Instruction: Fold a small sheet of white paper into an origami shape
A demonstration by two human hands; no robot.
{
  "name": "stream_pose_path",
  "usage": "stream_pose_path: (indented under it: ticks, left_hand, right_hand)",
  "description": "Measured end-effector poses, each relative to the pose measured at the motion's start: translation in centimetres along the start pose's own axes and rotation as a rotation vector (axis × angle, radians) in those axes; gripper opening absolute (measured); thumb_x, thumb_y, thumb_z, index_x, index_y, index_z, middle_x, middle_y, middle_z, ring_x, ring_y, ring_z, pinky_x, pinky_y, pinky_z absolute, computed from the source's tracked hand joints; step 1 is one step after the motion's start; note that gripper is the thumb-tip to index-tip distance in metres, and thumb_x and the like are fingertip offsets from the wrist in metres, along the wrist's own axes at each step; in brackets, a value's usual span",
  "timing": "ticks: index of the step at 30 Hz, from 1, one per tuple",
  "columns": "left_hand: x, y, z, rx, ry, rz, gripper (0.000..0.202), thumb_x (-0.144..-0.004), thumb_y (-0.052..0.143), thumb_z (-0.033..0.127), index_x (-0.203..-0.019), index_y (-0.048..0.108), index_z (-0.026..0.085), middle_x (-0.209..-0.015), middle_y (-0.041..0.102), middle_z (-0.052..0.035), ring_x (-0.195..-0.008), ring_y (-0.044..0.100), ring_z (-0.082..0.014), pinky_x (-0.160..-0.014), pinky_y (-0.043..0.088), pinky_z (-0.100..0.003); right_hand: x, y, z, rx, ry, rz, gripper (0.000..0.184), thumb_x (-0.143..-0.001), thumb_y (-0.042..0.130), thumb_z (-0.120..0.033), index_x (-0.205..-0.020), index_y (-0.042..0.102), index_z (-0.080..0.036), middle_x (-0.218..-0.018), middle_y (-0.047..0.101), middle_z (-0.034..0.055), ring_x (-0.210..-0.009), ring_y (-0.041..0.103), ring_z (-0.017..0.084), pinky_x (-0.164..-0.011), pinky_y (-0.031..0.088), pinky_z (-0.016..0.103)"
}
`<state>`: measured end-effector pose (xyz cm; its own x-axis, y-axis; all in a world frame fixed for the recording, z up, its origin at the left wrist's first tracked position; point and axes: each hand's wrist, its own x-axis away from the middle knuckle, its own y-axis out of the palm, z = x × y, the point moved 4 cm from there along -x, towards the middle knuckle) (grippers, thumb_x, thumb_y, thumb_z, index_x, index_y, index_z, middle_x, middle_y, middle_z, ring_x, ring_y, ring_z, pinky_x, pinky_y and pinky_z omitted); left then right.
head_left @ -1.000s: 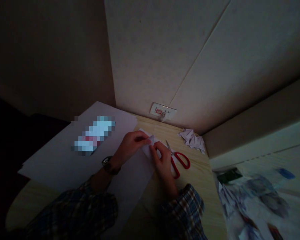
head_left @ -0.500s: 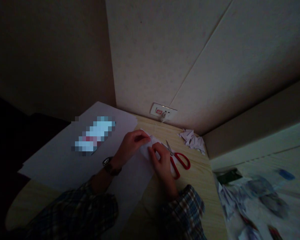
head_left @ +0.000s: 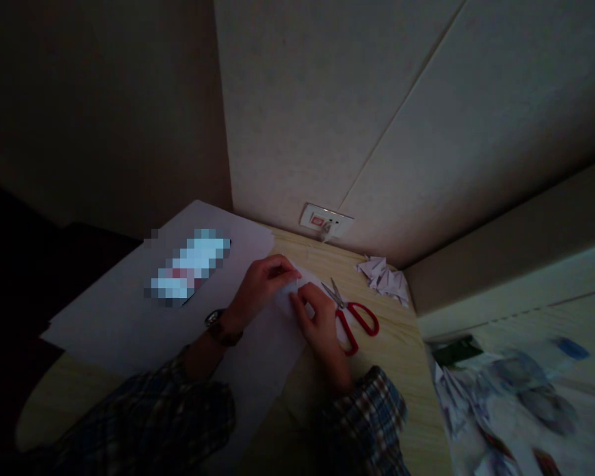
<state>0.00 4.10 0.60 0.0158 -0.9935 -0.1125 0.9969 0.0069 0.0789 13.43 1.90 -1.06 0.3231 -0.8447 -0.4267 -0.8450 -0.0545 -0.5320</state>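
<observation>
A small piece of white paper is pinched between my two hands, low over the table; its folds are too dim to make out fully. My left hand, with a watch on the wrist, grips its upper edge between thumb and fingers. On the paper's right side, my right hand is closed with thumb and index finger together. Red-handled scissors lie with blades apart just right of my right hand. Large white sheets spread under and left of my left hand.
A lit phone, its screen pixelated, rests on the sheets. Several folded paper pieces are heaped at the table's back right corner. A wall socket with a plug sits behind the table. Bags and papers lie lower at the right.
My right hand's fingers have shifted slightly left along the small paper. The left hand keeps its pinch. The whole view has moved a little.
</observation>
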Motion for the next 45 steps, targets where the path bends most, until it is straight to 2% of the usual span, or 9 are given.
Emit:
stream_pose_path:
  ticks: [6,9,11,15,20,24,28,34,45]
  left_hand:
    - [0.0,0.0,-0.2,-0.006,-0.008,-0.028,0.015,-0.07,0.068,0.03,-0.065,0.067,0.016,-0.067,0.067,-0.0002,-0.071,0.06,-0.0163,-0.071,0.047,-0.026]
    - [0.0,-0.1,-0.3,-0.016,-0.005,-0.017,0.02,-0.076,0.063,0.032,-0.065,0.068,0.016,-0.068,0.066,-0.0002,-0.071,0.06,-0.0159,-0.07,0.047,-0.025]
    - [-0.1,-0.2,-0.4,-0.027,-0.007,-0.024,0.023,-0.078,0.061,0.035,-0.067,0.069,0.016,-0.07,0.067,-0.0003,-0.072,0.06,-0.0158,-0.07,0.047,-0.025]
    - [-0.2,0.3,-0.8,-0.056,-0.057,-0.102,0.022,-0.07,0.071,0.037,-0.072,0.07,0.015,-0.074,0.069,-0.0008,-0.074,0.062,-0.017,-0.07,0.048,-0.026]
    - [-0.1,0.6,-1.0,-0.056,-0.101,-0.161,0.026,-0.071,0.071,0.039,-0.062,0.064,0.016,-0.062,0.061,0.0025,-0.063,0.056,-0.0134,-0.063,0.045,-0.024]
    - [-0.1,0.3,-0.9,-0.101,-0.093,-0.118,0.029,-0.071,0.072,0.04,-0.058,0.062,0.016,-0.057,0.058,0.0036,-0.059,0.053,-0.0125,-0.06,0.042,-0.024]
    - [0.0,0.2,-0.8,-0.144,-0.074,-0.088,0.03,-0.071,0.071,0.042,-0.058,0.063,0.016,-0.057,0.06,0.0023,-0.06,0.055,-0.0136,-0.059,0.043,-0.024]
    - [-0.1,0.1,-0.8,-0.121,-0.055,-0.076,0.016,-0.073,0.068,0.03,-0.064,0.07,0.016,-0.062,0.066,0.0021,-0.062,0.057,-0.0135,-0.062,0.045,-0.023]
    - [-0.1,-0.1,-0.3,-0.198,-0.018,-0.078,0.014,-0.072,0.067,0.025,-0.06,0.068,0.018,-0.062,0.068,0.002,-0.065,0.059,-0.0149,-0.066,0.047,-0.024]
  right_hand:
    - [-0.1,0.1,0.1,-0.013,0.005,0.0,0.03,-0.092,0.048,-0.027,-0.063,0.041,-0.023,-0.062,0.047,-0.0027,-0.061,0.045,0.014,-0.06,0.036,0.027]
    - [-0.1,0.2,0.1,-0.03,0.019,-0.005,0.03,-0.092,0.048,-0.027,-0.063,0.041,-0.023,-0.063,0.047,-0.0028,-0.061,0.045,0.014,-0.061,0.036,0.027]
    - [0.0,0.0,0.2,-0.052,0.058,0.015,0.03,-0.091,0.049,-0.029,-0.063,0.042,-0.023,-0.063,0.047,-0.0029,-0.061,0.045,0.014,-0.061,0.036,0.027]
    - [0.3,-0.7,0.7,-0.114,0.191,0.12,0.033,-0.092,0.05,-0.033,-0.061,0.042,-0.023,-0.061,0.045,-0.0037,-0.061,0.044,0.014,-0.061,0.036,0.027]
    - [0.6,-1.0,1.5,-0.197,0.312,0.223,0.032,-0.09,0.051,-0.037,-0.062,0.046,-0.023,-0.062,0.045,-0.0033,-0.062,0.044,0.015,-0.058,0.035,0.028]
    - [0.6,-0.8,1.7,-0.227,0.304,0.229,0.032,-0.089,0.052,-0.038,-0.062,0.047,-0.023,-0.06,0.045,-0.0033,-0.06,0.044,0.015,-0.056,0.034,0.029]
    - [0.6,-0.8,1.7,-0.219,0.321,0.233,0.033,-0.089,0.052,-0.038,-0.061,0.046,-0.023,-0.059,0.045,-0.0037,-0.06,0.044,0.015,-0.055,0.033,0.028]
    - [0.6,-0.9,1.9,-0.233,0.317,0.221,0.031,-0.09,0.051,-0.037,-0.062,0.047,-0.023,-0.061,0.047,-0.0032,-0.06,0.044,0.015,-0.056,0.034,0.028]
    - [0.6,-0.7,2.1,-0.205,0.296,0.15,0.035,-0.09,0.05,-0.041,-0.061,0.044,-0.022,-0.062,0.047,-0.0032,-0.062,0.044,0.014,-0.058,0.036,0.028]
